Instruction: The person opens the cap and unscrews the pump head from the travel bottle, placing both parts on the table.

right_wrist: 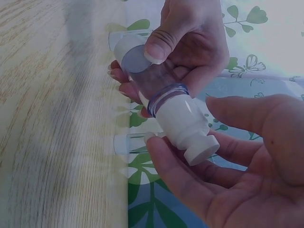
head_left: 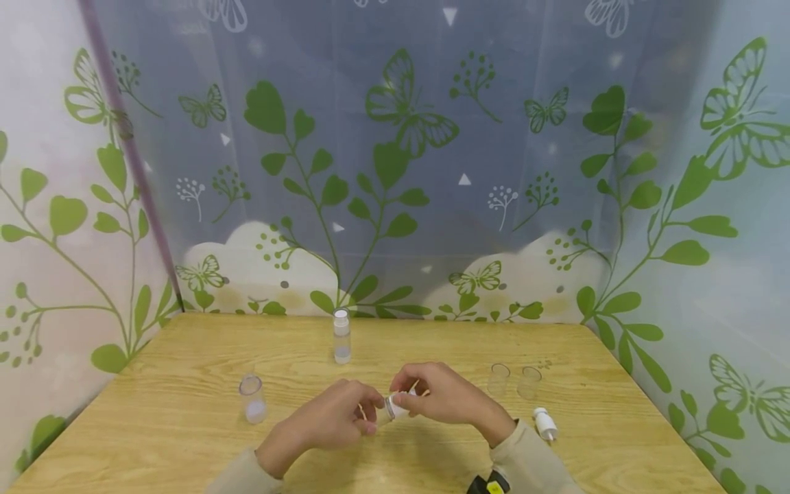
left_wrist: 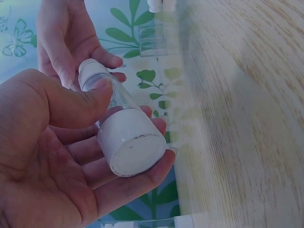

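Note:
A clear bottle (right_wrist: pixel 156 76) with a white base and a white pump top (right_wrist: pixel 183 121) lies tilted between both hands above the table. My left hand (head_left: pixel 336 415) grips the body near the base, thumb on one side and fingers beneath. My right hand (head_left: pixel 441 394) has its fingers curled round the pump top. In the right wrist view its thumb stands close to the collar; whether it touches is hard to tell. On the table right of my right hand lies a loose white pump (head_left: pixel 546 424).
Another bottle with a white top (head_left: pixel 342 336) stands upright toward the back. At the left is a clear bottle without a pump (head_left: pixel 252 398). Two clear caps, a left one (head_left: pixel 498 381) and a right one (head_left: pixel 529 384), stand at the right on the wooden table (head_left: pixel 154 412). Patterned curtains enclose it.

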Motion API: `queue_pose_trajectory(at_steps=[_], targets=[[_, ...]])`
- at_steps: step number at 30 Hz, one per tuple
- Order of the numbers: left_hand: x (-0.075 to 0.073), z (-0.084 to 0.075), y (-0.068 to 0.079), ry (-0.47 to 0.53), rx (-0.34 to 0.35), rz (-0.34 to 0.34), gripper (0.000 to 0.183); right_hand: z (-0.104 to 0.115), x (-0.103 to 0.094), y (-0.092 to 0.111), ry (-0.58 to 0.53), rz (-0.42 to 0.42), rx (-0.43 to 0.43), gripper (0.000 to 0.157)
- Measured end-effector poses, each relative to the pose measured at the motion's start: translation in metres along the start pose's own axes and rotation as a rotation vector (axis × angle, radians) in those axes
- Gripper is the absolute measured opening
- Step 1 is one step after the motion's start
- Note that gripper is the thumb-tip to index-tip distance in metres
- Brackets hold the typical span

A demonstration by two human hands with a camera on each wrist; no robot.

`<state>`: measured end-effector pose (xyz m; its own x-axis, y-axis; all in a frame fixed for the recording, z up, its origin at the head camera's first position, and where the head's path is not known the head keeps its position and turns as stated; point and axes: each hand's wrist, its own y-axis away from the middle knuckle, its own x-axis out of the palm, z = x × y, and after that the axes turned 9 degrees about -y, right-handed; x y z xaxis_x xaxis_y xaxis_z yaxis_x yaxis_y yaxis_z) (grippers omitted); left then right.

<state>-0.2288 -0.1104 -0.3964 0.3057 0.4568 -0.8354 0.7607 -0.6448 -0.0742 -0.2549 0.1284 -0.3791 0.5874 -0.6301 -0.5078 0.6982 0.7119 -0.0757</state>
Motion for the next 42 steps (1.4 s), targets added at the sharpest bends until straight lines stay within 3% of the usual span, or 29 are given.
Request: queue_pose_trajectory(at_steps=[20,42], targets=[[0.0002,0.0009,-0.0015,0.008,-0.005,0.008,0.029,0.0010,0.0016,0.0007,-0.033,0.000,0.046,0.018],[-0.0010,-0.0003,-0.0027,-0.014,-0.007,0.016,0.029,0.0026,0.0011,-0.0003,0.047,-0.024,0.033,0.011]])
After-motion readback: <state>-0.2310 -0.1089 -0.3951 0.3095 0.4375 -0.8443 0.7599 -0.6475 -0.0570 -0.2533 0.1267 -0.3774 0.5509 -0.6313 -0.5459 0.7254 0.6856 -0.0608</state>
